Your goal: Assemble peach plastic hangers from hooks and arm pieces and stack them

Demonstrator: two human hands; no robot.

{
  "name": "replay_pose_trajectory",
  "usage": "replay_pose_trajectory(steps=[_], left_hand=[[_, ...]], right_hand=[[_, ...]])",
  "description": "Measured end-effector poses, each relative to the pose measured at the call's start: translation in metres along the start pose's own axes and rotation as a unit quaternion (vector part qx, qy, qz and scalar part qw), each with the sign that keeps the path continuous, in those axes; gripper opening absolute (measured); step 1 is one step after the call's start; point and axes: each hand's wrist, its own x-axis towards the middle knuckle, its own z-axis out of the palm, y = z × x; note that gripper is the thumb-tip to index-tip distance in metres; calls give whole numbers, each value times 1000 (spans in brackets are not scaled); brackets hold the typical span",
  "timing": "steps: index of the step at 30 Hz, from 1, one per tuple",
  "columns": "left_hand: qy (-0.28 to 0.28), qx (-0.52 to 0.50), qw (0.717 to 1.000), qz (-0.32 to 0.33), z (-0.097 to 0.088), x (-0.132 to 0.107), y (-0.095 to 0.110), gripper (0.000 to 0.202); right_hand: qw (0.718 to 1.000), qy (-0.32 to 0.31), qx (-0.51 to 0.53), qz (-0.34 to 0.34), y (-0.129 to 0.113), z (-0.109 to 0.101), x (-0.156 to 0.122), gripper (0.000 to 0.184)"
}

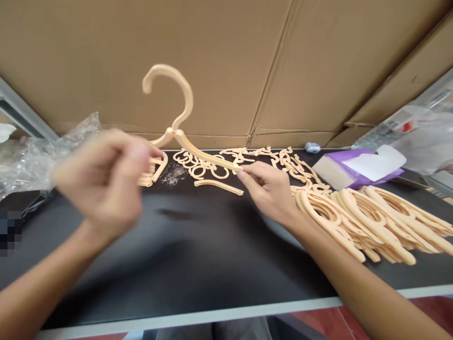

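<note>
A beige plastic folding hanger (pixel 208 157) is held up over the black table, its hook upright and its two arms spread. My right hand (pixel 271 189) pinches the end of its right arm. My left hand (pixel 109 184), blurred by motion, is closed at the left arm, whose outer end is hidden behind the fingers. Just below the hanger, a single curved hanger arm (pixel 219 185) lies on the table. Loose hook pieces (pixel 201 165) are heaped behind it, and several stacked frame-like pieces (pixel 159 167) show partly behind my left hand.
Stacks of folded hangers (pixel 368 222) lie at the right, under a purple tissue pack (pixel 361 165). More loose hanger parts (pixel 293 165) are spread at the back. Clear plastic wrap (pixel 31 160) is at the left. A cardboard wall (pixel 219 56) closes off the table's rear.
</note>
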Motion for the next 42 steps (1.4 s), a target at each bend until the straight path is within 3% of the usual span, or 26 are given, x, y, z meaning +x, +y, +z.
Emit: replay_pose_trajectory(steps=[1,2,4,5,7,9,13,15,18,20,24,27,31,34,36,39,42], left_hand=[[-69,4,994,87,8,-11,2,17],[-143,-4,986,86,16,-20,2,9],[-235,-32,971,-38,30,-33,-2,6],[-253,-57,960,-105,35,-36,-6,14],[-237,-117,941,-213,41,-38,-15,27],[-201,-187,919,-282,43,-36,-23,34],[-155,-299,860,-384,44,-35,-28,42],[-141,-314,842,-415,46,-36,-28,41],[-98,-321,840,-426,47,-36,-30,38],[-67,-330,841,-424,48,-34,-33,36],[-69,-338,836,-428,48,-33,-35,36],[-108,-325,838,-424,48,-36,-34,34],[-204,-284,838,-419,49,-46,-35,32],[-273,-254,845,-383,48,-53,-39,29],[-293,-240,849,-369,47,-54,-41,29],[-291,-234,846,-380,45,-50,-40,29],[-226,-261,835,-429,44,-40,-38,29]], right_hand=[[999,-1,28,27,-1,-1,1,18],[997,-4,56,53,-3,-1,1,18],[991,-11,100,93,-5,-3,2,19],[989,-13,109,102,-6,-3,2,20],[990,-11,97,100,-7,-3,1,19],[995,-10,60,82,-6,0,-2,17],[998,-35,5,54,-3,5,-5,15],[999,-15,-31,16,-2,7,-6,14],[990,70,-106,-53,-4,7,-5,14],[986,90,-126,-62,-6,7,-5,12],[996,-6,-70,57,-6,12,-9,22],[991,-45,-10,125,-5,17,-11,44],[997,-60,15,45,-8,18,-15,43],[988,-143,45,-29,-12,20,-19,36],[978,-187,87,-30,-13,22,-20,34],[972,-184,149,11,-14,23,-19,29],[976,-135,157,67,-14,20,-14,21]])
